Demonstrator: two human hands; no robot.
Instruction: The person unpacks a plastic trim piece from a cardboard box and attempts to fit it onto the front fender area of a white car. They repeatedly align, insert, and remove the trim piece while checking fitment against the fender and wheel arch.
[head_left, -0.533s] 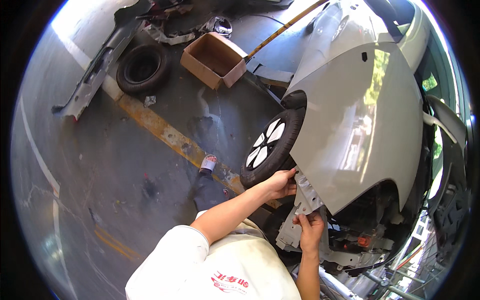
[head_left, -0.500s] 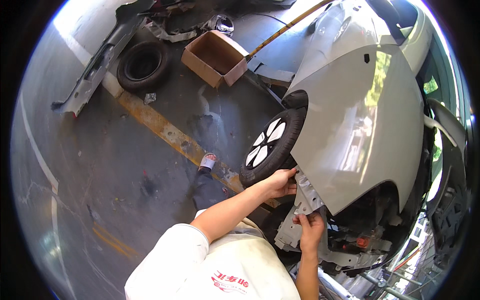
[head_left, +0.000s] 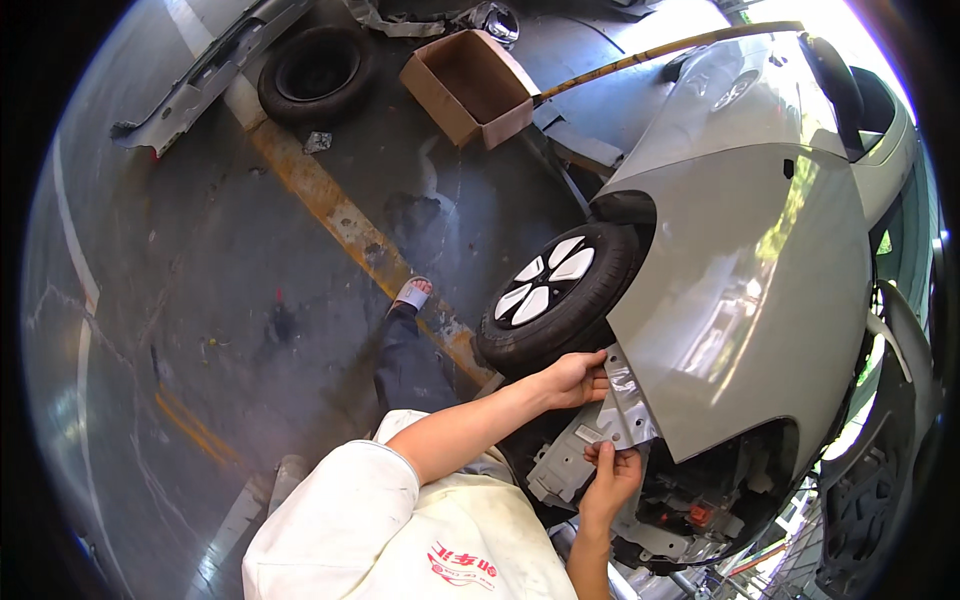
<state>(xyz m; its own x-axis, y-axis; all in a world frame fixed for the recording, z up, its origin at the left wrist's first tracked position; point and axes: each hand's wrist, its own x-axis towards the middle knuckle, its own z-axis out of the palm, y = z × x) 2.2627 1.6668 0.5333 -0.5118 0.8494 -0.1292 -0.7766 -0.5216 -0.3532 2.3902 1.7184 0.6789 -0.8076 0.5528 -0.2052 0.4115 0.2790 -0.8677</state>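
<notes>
A silver metal bracket [head_left: 624, 408] with holes lies along the lower front edge of the light grey car fender [head_left: 740, 270]. At its upper left end, next to the tyre, my left hand [head_left: 578, 380] pinches the bracket between thumb and fingers. My right hand [head_left: 612, 474] grips the bracket's lower end, fingers curled and thumb up against it. Just beyond my left hand stands the front wheel [head_left: 560, 285], black with white spoke panels. Behind the bracket, a pale metal body part [head_left: 565, 455] shows; whether the two touch, I cannot tell.
To the right, the exposed front of the car [head_left: 690, 500] shows dark parts and an orange piece. An open cardboard box [head_left: 470, 85], a loose tyre [head_left: 313, 75] and a long trim panel [head_left: 200, 95] lie on the floor. A yellow-brown pole [head_left: 670, 55] extends from the box to the car.
My view has shifted, so the car and wheel sit differently in the picture. Both hands keep hold of the bracket, which stays at the fender edge.
</notes>
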